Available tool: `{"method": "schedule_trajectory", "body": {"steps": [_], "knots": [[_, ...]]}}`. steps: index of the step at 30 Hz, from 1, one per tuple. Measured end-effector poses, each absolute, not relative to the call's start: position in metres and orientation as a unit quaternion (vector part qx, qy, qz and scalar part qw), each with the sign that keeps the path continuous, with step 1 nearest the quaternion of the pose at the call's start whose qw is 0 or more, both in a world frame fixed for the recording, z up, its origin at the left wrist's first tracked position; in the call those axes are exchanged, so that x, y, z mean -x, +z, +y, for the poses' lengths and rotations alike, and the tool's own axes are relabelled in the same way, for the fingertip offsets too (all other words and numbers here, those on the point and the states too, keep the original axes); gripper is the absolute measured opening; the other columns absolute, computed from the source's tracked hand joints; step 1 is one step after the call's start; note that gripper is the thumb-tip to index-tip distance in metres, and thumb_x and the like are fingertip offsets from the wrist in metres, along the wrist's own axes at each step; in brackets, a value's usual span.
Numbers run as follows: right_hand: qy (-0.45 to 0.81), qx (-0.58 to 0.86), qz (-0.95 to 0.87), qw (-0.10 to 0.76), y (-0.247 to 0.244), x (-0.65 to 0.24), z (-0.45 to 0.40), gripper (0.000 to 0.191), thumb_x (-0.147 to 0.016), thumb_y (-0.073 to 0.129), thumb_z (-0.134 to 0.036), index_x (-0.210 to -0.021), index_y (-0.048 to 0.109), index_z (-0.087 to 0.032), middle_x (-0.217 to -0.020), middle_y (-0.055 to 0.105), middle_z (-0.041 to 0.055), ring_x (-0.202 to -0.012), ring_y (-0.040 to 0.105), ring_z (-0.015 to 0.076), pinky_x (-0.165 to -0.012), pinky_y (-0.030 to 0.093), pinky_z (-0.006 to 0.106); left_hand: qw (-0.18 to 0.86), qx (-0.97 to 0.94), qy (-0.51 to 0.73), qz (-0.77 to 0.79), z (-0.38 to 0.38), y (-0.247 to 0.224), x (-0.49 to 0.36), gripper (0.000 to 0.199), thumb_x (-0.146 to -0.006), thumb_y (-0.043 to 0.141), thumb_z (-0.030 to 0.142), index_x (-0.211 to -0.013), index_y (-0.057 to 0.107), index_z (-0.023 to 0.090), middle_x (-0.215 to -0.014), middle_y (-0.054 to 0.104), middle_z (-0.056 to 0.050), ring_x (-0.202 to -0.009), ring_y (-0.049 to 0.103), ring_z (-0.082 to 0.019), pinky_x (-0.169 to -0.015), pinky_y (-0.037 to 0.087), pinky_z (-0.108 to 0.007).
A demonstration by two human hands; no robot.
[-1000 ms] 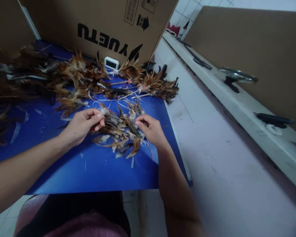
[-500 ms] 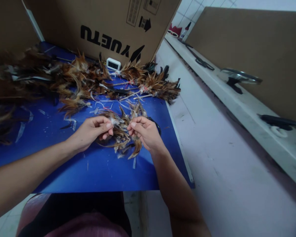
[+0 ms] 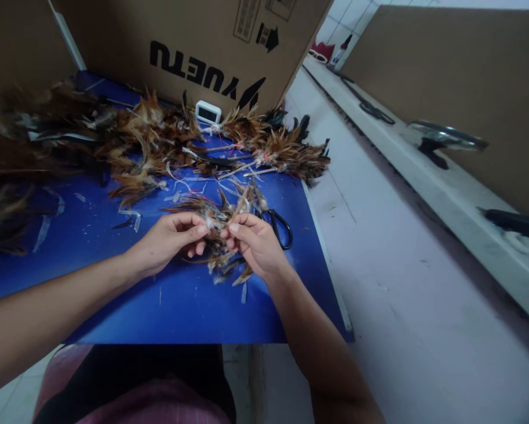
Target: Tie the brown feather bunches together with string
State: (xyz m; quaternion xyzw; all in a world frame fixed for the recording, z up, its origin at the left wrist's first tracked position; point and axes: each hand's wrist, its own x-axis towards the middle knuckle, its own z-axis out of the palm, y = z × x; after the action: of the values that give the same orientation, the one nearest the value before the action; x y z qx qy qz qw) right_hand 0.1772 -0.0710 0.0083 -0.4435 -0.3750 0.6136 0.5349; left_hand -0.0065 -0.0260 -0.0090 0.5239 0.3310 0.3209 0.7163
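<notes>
My left hand [image 3: 176,241] is closed in a pinch on a feather [image 3: 212,220], whose pale fluff shows at the fingertips. Close beside it, my right hand [image 3: 258,241] pinches a slim brown feather [image 3: 241,203] that points up and away. Under and around both hands lies a loose pile of brown and grey feathers [image 3: 222,271], partly hidden by the fingers. The black looped handle of a pair of scissors [image 3: 286,229] sticks out just right of my right hand; the blades are covered.
Tied feather bundles on sticks [image 3: 290,154] and a larger feather heap [image 3: 136,135] lie along the back of the blue table [image 3: 180,318]. A small white digital clock [image 3: 208,112] stands against a cardboard box [image 3: 114,35]. At right, a ledge [image 3: 379,132] holds a round metal-rimmed object [image 3: 449,136].
My hands have drawn slightly closer together, and a brown feather now stands up from my right fingertips. More of the scissors handle shows. The whole view has shifted slightly.
</notes>
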Motion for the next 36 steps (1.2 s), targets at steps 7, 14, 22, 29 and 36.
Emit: {"method": "schedule_trajectory", "body": {"steps": [7,14,22,29,36], "knots": [[0.602,0.437,-0.389,0.544,0.003,-0.175,-0.072,0.019,-0.069,0.077,-0.029,-0.074,0.061,-0.019,-0.053,0.054,-0.0075,-0.048,0.044,0.0044,-0.047,0.032,0.019,0.756,-0.473,0.308,0.332,-0.028,-0.008,0.006,0.026,-0.076,0.076,0.037,-0.081,0.067,0.014,-0.058,0.065,-0.001,-0.050,0.056,-0.007,-0.049,0.045,-0.017],[0.618,0.416,-0.389,0.542,0.001,-0.172,-0.072,0.021,-0.068,0.079,-0.030,-0.073,0.061,-0.019,-0.058,0.055,-0.0071,-0.046,0.038,0.0028,-0.046,0.028,0.019,0.783,-0.454,0.299,0.302,-0.029,-0.010,0.005,0.024,-0.073,0.079,0.035,-0.078,0.069,0.014,-0.058,0.067,-0.002,-0.050,0.058,-0.007,-0.050,0.047,-0.016],[0.621,0.427,-0.388,0.530,0.000,-0.169,-0.072,0.020,-0.069,0.078,-0.031,-0.074,0.063,-0.019,-0.065,0.065,-0.0025,-0.048,0.040,0.0038,-0.045,0.028,0.020,0.805,-0.436,0.285,0.285,-0.030,-0.010,0.005,0.020,-0.074,0.079,0.032,-0.079,0.072,0.014,-0.060,0.067,-0.002,-0.051,0.059,-0.007,-0.051,0.048,-0.015],[0.624,0.419,-0.385,0.535,-0.002,-0.165,-0.073,0.019,-0.069,0.079,-0.030,-0.074,0.063,-0.019,-0.059,0.059,-0.0053,-0.047,0.039,0.0035,-0.045,0.027,0.019,0.808,-0.422,0.291,0.291,-0.030,-0.010,0.004,0.018,-0.073,0.080,0.031,-0.075,0.072,0.014,-0.062,0.066,-0.001,-0.052,0.058,-0.006,-0.051,0.049,-0.016],[0.624,0.424,-0.380,0.535,-0.005,-0.165,-0.073,0.019,-0.068,0.079,-0.029,-0.073,0.064,-0.019,-0.057,0.058,-0.0061,-0.047,0.040,0.0035,-0.045,0.029,0.019,0.804,-0.412,0.294,0.311,-0.030,-0.009,0.003,0.020,-0.069,0.083,0.027,-0.071,0.068,0.015,-0.064,0.068,-0.001,-0.052,0.061,-0.007,-0.052,0.051,-0.016]]}}
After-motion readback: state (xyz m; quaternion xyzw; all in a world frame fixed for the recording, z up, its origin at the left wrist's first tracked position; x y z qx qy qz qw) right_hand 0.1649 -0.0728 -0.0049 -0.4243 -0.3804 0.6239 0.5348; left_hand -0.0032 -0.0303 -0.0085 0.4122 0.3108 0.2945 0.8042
